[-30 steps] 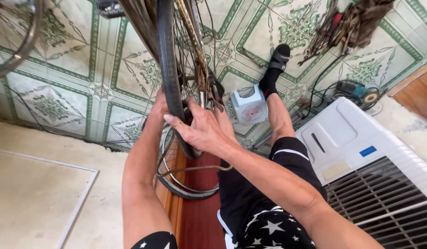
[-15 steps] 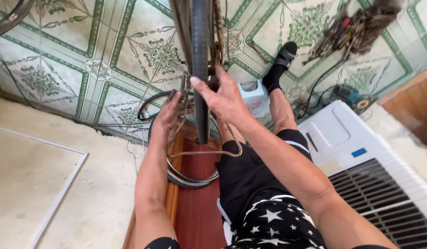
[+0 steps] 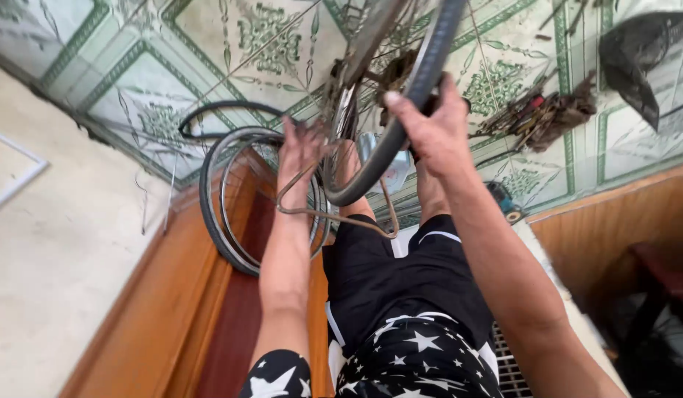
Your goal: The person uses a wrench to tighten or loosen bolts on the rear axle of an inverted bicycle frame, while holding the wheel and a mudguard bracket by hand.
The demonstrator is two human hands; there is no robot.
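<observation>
Tyre (image 3: 400, 125): matt black rubber, smooth tread. Rim (image 3: 356, 74): dull metal, grimy. Second wheel (image 3: 231, 214): black rubber over shiny metal rim. Floor (image 3: 172, 81): glossy glazed tile, green pattern. Door frame (image 3: 172, 295): varnished wood, satin sheen. Wall (image 3: 54, 265): rough matt plaster. Shorts (image 3: 400, 295): black matt cloth.

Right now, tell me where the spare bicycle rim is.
Left of centre in the head view, the spare bicycle rim leans against the wooden ledge, beside the left hand.

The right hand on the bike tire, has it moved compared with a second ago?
Yes. The right hand has slid up the tire, away from the person's black shorts and the left hand.
</observation>
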